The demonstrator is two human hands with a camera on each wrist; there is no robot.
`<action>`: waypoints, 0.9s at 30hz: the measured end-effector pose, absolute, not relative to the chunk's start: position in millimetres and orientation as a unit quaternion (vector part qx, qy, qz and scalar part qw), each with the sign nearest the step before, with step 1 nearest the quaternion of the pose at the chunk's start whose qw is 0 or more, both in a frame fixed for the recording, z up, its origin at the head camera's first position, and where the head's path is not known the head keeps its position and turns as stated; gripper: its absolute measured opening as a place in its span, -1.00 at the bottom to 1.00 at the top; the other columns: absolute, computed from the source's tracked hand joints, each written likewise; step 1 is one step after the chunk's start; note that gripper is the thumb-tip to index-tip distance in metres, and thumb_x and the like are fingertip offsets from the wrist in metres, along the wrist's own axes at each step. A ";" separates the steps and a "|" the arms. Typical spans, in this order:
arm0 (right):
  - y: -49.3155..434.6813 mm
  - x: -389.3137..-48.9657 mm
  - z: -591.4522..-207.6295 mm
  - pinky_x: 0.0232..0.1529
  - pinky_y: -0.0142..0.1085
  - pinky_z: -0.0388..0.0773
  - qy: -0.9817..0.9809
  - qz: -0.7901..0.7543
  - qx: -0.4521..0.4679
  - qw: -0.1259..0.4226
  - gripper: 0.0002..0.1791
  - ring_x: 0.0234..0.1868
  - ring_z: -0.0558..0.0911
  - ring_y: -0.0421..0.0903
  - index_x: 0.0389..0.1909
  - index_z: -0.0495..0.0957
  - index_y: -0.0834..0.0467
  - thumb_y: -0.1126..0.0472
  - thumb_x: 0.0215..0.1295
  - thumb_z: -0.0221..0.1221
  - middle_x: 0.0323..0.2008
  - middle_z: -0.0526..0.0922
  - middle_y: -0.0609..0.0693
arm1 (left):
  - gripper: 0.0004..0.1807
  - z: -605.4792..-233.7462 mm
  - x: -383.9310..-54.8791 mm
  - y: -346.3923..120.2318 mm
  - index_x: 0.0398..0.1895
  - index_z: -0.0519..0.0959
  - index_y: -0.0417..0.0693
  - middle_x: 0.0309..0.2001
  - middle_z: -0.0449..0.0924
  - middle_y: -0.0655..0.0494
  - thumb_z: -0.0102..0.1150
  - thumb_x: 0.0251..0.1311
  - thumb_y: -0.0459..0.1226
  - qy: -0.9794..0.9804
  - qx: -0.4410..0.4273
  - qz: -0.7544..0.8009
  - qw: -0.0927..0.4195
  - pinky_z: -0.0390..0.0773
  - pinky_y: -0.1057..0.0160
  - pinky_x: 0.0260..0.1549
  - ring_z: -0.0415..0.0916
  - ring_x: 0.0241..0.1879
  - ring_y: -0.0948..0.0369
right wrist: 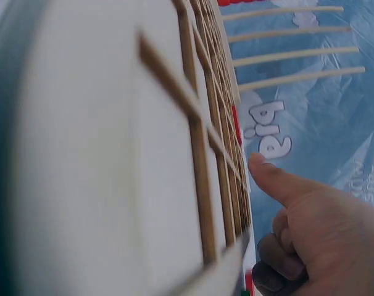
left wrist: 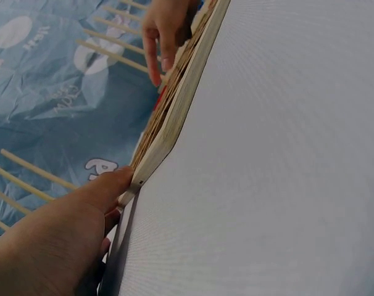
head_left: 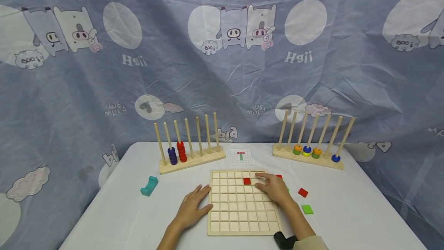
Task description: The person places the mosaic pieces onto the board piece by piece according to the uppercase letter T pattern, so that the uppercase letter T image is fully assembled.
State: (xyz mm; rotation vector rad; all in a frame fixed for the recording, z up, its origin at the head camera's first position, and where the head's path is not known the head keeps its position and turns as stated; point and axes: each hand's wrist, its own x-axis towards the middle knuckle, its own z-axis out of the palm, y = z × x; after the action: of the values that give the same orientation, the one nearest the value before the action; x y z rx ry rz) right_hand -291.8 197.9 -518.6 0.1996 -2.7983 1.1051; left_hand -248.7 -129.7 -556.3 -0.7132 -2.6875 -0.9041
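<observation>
A square wooden grid board (head_left: 237, 216) lies on the white table with a red square tile (head_left: 246, 181) in one of its upper cells. My left hand (head_left: 192, 208) rests at the board's left edge, fingers spread and fairly straight; in the left wrist view its thumb (left wrist: 107, 188) touches the rim. My right hand (head_left: 274, 189) is over the upper right cells, thumb and forefinger apart, just right of the red tile, and no tile shows between them. The right wrist view shows that thumb (right wrist: 286, 185) extended, the other fingers partly hidden.
Beyond the board lies a small pattern card (head_left: 246, 161). Peg racks stand at back left (head_left: 194, 163) and back right (head_left: 308, 160), with coloured beads. Right of the board are a red tile (head_left: 303, 192) and green tile (head_left: 307, 209); left, a teal block (head_left: 148, 188). A black piece (head_left: 282, 240) sits near my right forearm.
</observation>
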 end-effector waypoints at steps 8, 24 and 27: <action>241.8 -293.0 -513.9 -0.69 -0.36 0.06 -0.931 0.352 0.045 0.092 -0.53 -0.71 0.11 -0.20 0.03 0.57 0.09 0.05 0.07 0.31 -0.76 0.17 -0.12 | -0.34 -555.3 -248.1 -130.4 0.29 0.33 -0.07 0.28 0.30 0.10 0.09 0.18 0.06 -0.914 -0.243 -0.309 0.104 0.13 -0.20 0.13 0.11 0.31 -0.05; 280.3 -293.3 -515.0 -0.73 -0.36 0.07 -0.938 0.331 0.030 0.097 -0.53 -0.74 0.12 -0.18 0.04 0.56 0.11 0.07 0.08 0.31 -0.78 0.20 -0.09 | -0.33 -553.3 -247.8 -130.9 0.31 0.31 -0.03 0.31 0.27 0.11 0.08 0.18 0.08 -0.918 -0.234 -0.310 0.082 0.10 -0.15 0.17 0.07 0.33 0.00; 280.2 -292.3 -513.6 -0.72 -0.36 0.07 -0.938 0.331 0.034 0.097 -0.53 -0.74 0.12 -0.18 0.04 0.56 0.12 0.08 0.08 0.31 -0.78 0.20 -0.10 | -0.32 -554.0 -248.1 -130.8 0.31 0.31 -0.02 0.31 0.27 0.12 0.07 0.18 0.09 -0.918 -0.234 -0.309 0.083 0.10 -0.15 0.17 0.07 0.33 0.00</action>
State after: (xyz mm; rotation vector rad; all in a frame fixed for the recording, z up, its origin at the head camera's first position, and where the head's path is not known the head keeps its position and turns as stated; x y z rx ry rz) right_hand -292.3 280.2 -513.6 0.0993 -2.7777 0.9788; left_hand -248.1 -130.8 -554.0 -0.6993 -2.7404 -0.9234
